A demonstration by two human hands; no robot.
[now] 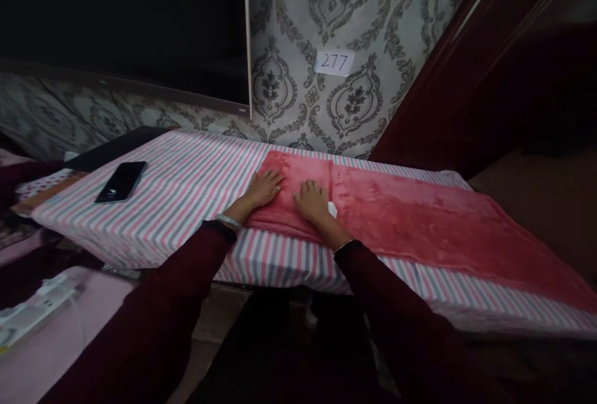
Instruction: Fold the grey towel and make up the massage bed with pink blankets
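Note:
A red fleece cloth (420,217) lies lengthwise on a board covered in pink, grey and white stripes (196,186). Its left end is folded back onto itself. My left hand (263,188) lies flat, fingers stretched out, on the left edge of that fold. My right hand (311,201) rests flat beside it on the same folded part, fingers spread. A small white tag or label (332,209) shows just right of my right hand. Both arms wear dark red sleeves, and there is a bracelet on my left wrist.
A black phone (121,181) lies on the striped cover at the left. A dark flat object (116,148) sits behind it. A paper label reading 277 (334,63) is stuck on the patterned wall. A white power strip (37,307) lies on a pink surface at lower left.

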